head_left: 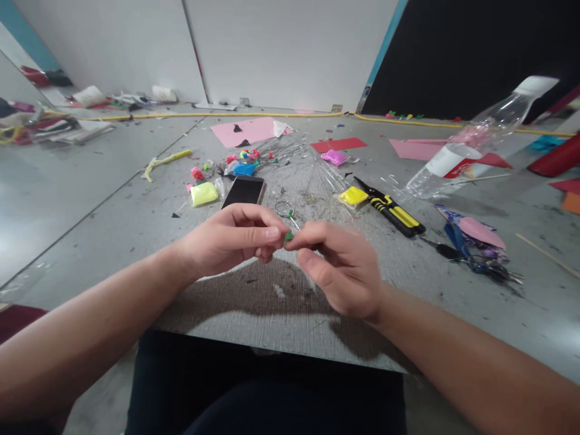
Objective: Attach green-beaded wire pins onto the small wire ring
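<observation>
Dark clothing (267, 399) is filling the bottom centre of the frame, closest to the lens. Mid-frame, above the near part of a grey table (90, 199), I'm seeing two hands close together. Left hand (235, 232): thumb and fingertips are pressing near-together on a small green piece (289, 236), apparently holding it. Right hand (342, 266): index fingertip is touching the same piece, thumb is standing slightly apart; I cannot tell whether it is gripping.

Green piece is sitting dead centre of frame, between the fingertips. Just above it a metal ring (284, 209) is showing; I cannot tell whether the two are joined.

Around them: phone (243, 190) is lying just above the left hand, pale yellow packet (203, 194) left of it. Right of centre, a bright yellow packet (353, 196) is resting beside black-and-yellow cutters (395, 214). Clear bottle (457, 163) is standing, upper right.
</observation>
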A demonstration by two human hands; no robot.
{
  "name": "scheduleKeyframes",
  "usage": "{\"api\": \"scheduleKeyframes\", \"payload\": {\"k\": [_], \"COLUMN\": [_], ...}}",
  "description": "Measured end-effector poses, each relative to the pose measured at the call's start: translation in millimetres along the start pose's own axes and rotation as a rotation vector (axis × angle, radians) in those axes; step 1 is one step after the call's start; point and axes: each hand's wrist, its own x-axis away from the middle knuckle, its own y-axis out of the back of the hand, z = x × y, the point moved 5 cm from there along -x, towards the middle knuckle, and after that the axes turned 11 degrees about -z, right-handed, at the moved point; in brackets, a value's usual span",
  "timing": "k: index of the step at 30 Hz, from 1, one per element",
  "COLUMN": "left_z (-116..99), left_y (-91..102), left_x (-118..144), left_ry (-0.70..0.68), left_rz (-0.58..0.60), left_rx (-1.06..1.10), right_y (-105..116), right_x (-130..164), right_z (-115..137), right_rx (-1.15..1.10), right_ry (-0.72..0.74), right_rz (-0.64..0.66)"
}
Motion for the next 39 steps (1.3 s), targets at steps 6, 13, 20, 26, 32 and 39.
{"api": "scheduleKeyframes", "payload": {"k": [6,13,20,26,32,39], "left_z": [-0.2,-1.2,-5.0,-8.0,-10.5,-12.8], "left_y": [3.4,-0.7,5.0,3.6,-1.1,-2.8], "left_x": [-2.1,-1.6,0.4,-0.2,2.4,4.0], "left_ry": [-0.021,-0.024,-0.092,-0.130,-0.168,-0.171], "left_rz": [-0.003,0.014,0.001,0.004,0.045,0.043], "left_rx": [-0.029,-0.062,-0.170,-0.164,-0.146,-0.151], "right_y": [-0.9,-1.4,-0.2,-0.3,-3.9,-2.0], "right_x": [-0.1,0.0,-2.5,-2.4,2.1,1.9], "right_z": [-3.7,-2.5,1.8,7.9,10.0,11.9], "right_rx": [-0.041,-0.032,0.080,0.247,0.317,0.352], "right_ry": [-0.076,-0.046,0.058,0.177,0.250,0.248], "right_rz": [0.006,0.029,0.017,-0.014,0.022,0.018]}}
